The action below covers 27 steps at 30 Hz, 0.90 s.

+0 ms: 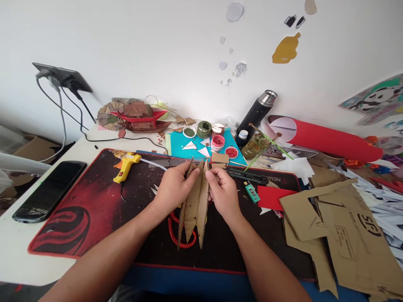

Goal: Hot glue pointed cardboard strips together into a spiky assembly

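Cardboard piece (191,207): held between both sets of fingers by its far end, long body stretching from there toward the near side of the desk (53,268), above the mat (252,239); one folded sheet or joined strips, impossible to tell.
Left fingers (190,180): pinched on the left panel (181,218), thumb on the inner side.
Right fingers (213,182): drawn narrow on the right panel (203,205), thumb uppermost, other fingertips partly hidden behind.
Cardboard weight: probably very light, easily borne by two pinches.
Panel stiffness: likely firm lengthwise, springy crosswise, quick to splay or fold if squeezed unevenly.
Cardboard surface: dry and dull in look, so little slip to expect.
Pointed tips (189,240): nearer than the fingers and unsupported; probably easy to bend or crush.
Cut edges: rough, likely to peel under hard rubbing.
Best hold: flat faces of the outer panels, thumbs inside, light even pressure; for steadier control, nearer mid-length.
Red handle (171,230): below and nearer than the fingers, partly covered by the cardboard piece; contact unclear.
Glue gun (127,166): well left of the left fingers, on the mat.
Cutter knife (248,175): just right of the right fingers.
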Each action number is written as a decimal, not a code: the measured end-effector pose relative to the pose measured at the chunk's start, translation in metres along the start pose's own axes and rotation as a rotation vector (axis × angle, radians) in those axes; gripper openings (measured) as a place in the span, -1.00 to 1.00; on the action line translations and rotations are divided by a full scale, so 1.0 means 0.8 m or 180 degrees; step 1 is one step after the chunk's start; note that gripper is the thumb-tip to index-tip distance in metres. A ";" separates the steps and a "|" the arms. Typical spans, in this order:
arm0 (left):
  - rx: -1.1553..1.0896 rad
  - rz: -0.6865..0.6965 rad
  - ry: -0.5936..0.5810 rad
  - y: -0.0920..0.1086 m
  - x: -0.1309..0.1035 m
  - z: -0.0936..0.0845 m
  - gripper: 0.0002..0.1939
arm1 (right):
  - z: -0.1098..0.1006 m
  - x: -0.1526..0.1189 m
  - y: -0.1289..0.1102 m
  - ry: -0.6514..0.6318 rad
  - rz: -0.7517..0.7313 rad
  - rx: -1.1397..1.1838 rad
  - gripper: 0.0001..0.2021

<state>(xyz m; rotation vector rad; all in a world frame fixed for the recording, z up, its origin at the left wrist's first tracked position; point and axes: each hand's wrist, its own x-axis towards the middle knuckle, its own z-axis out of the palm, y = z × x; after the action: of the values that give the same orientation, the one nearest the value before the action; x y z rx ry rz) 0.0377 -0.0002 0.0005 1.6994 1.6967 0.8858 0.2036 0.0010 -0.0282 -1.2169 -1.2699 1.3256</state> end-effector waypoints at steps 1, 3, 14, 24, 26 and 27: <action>-0.0054 -0.0021 -0.0022 -0.001 0.000 0.000 -0.64 | 0.000 0.000 -0.001 -0.0002 0.0023 0.0015 -0.56; -0.0064 -0.0011 -0.0031 -0.003 0.000 0.001 -0.64 | 0.000 0.000 -0.002 -0.0006 0.0043 0.0027 -0.56; 0.0208 0.0273 -0.0009 0.001 -0.001 -0.001 -0.64 | -0.001 0.001 -0.003 -0.0034 0.0069 0.0072 -0.60; -0.0008 0.0327 0.0034 -0.002 -0.003 -0.001 -0.66 | 0.000 0.001 -0.007 -0.0023 0.0144 0.0282 -0.61; -0.0015 0.0341 0.0032 -0.003 -0.004 0.000 -0.67 | 0.000 0.001 -0.007 -0.0017 0.0149 0.0290 -0.61; -0.0007 0.0350 0.0028 -0.003 -0.004 0.000 -0.68 | -0.001 0.001 -0.007 -0.0015 0.0148 0.0289 -0.60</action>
<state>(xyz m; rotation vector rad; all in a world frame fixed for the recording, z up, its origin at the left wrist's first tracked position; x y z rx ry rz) 0.0362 -0.0035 -0.0017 1.8040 1.6201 0.9459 0.2038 0.0023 -0.0228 -1.1866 -1.1782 1.4054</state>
